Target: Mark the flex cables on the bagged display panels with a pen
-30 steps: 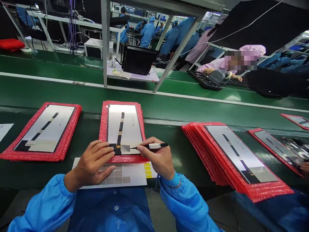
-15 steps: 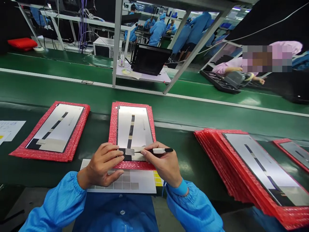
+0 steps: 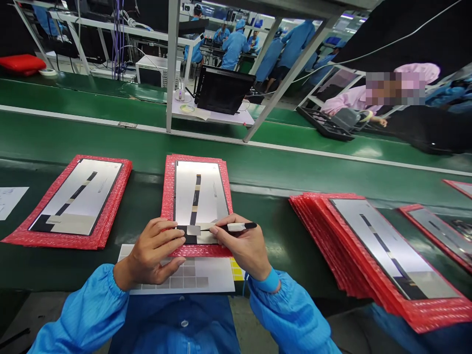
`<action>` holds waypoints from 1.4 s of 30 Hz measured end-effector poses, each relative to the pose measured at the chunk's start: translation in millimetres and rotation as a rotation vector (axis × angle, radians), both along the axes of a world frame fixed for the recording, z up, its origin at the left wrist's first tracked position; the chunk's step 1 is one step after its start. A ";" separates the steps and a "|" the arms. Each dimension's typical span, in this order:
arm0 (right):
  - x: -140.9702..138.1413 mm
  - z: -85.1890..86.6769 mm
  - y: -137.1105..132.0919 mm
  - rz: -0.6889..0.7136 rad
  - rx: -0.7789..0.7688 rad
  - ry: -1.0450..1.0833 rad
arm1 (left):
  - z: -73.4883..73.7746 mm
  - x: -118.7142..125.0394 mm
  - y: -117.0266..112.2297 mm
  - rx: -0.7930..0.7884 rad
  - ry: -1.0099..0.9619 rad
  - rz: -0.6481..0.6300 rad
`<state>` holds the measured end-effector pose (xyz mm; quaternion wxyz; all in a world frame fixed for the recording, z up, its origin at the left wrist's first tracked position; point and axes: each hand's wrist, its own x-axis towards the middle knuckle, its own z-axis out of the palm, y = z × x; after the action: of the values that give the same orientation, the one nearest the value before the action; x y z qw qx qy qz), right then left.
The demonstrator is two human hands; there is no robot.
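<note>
In front of me an LCD panel point(image 3: 211, 187) lies face down on red bubble-wrap bags point(image 3: 168, 187). A dark flex cable point(image 3: 195, 199) runs down its back to a small grey sticker point(image 3: 193, 230) near the lower edge. The fingertips of my left hand point(image 3: 153, 253) rest on the panel's lower left corner, beside the sticker, with the thumb apart. My right hand point(image 3: 241, 246) pinches black-and-white tweezers point(image 3: 239, 227), their tip at the sticker's right edge. A sheet of grey square stickers point(image 3: 217, 275) lies under my wrists, partly hidden.
Another panel on red bags point(image 3: 79, 196) lies left. At right stands a tall, leaning stack of red bags point(image 3: 324, 241) with a panel on top. A metal frame post point(image 3: 172, 69) and a monitor point(image 3: 224, 89) stand beyond the belt. A person in pink point(image 3: 346, 101) sits across.
The whole view has shifted slightly, so the things appear a little further left. Both hands keep nearly the same place on the panel, the tweezers still at the sticker.
</note>
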<state>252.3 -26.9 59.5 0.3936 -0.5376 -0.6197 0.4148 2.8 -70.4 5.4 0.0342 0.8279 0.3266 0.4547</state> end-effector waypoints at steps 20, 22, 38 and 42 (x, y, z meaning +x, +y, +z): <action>2.3 -9.3 0.8 0.005 -0.006 0.002 | 2.1 2.7 -3.4 0.007 0.169 0.053; 1.8 -9.0 0.4 0.003 -0.009 -0.005 | 3.2 3.8 -3.3 0.028 0.164 0.057; -1.7 -5.1 -0.4 0.000 0.025 -0.004 | 15.2 -1.4 -0.1 0.009 0.390 -0.022; -2.0 -6.3 -0.7 0.006 0.028 0.008 | 20.2 -2.9 1.3 -0.020 0.488 -0.036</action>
<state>250.3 -27.6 53.2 0.4023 -0.5283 -0.6257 0.4092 -0.1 -69.1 25.6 -0.0295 0.9186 0.3147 0.2371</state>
